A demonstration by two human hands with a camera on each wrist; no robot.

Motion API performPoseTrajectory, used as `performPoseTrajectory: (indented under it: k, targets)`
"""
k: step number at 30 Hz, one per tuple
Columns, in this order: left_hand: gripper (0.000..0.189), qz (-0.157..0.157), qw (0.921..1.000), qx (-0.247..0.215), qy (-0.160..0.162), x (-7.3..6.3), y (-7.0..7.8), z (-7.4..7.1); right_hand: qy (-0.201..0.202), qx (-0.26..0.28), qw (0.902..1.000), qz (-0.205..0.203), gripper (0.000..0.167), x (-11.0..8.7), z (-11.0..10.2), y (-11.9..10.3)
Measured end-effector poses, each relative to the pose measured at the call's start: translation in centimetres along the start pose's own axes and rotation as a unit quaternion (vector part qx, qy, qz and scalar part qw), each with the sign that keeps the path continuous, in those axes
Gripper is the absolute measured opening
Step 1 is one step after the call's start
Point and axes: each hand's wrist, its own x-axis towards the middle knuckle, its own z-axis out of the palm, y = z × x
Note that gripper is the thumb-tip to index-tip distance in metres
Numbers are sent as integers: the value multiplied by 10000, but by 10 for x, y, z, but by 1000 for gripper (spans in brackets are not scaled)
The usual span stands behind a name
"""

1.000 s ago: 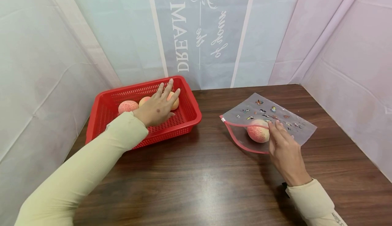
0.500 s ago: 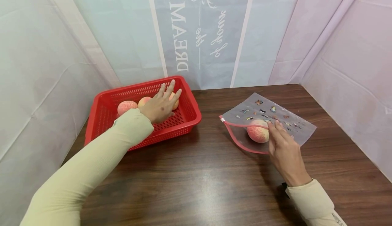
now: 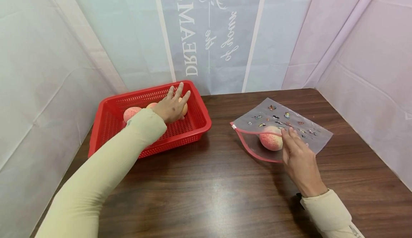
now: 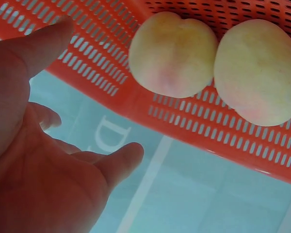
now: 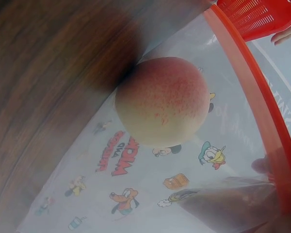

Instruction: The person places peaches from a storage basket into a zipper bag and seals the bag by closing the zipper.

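My left hand (image 3: 171, 108) hovers over the right part of a red plastic basket (image 3: 202, 123), its fingers spread. Close under it sits a peach (image 3: 185, 106), partly covered by the hand. Two more peaches lie further left in the basket, one pink peach (image 3: 131, 113) and one half-hidden peach (image 3: 151, 105). In the left wrist view a pale peach (image 4: 172, 58) lies apart from the outstretched fingers. My right hand (image 3: 300, 164) pinches the pink zip edge of a clear, cartoon-printed zip bag (image 3: 286, 115). Inside the bag's mouth rests another peach (image 5: 162, 102).
The basket stands at the back left of the brown wooden table (image 3: 206, 180), close to a printed cloth backdrop (image 3: 212, 34). White cloth walls rise on both sides. A white slider (image 3: 234, 126) sits at the left corner of the bag's zip.
My left hand and forearm have shifted slightly to the right over the basket, fingers still spread. The right hand, the bag and its peach stay put.
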Motion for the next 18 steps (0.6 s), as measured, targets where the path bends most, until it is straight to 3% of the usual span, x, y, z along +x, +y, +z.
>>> performPoseTrajectory:
  k: [5,18]
  targets:
    - [83,-157,9994,-295,-37,7,-3,5,-7,-15,10000,5,40,-1,0,0]
    - [80,-570,9971,-443,-219,26,-5,20,-51,-4,9999,95,40,-2,0,-2]
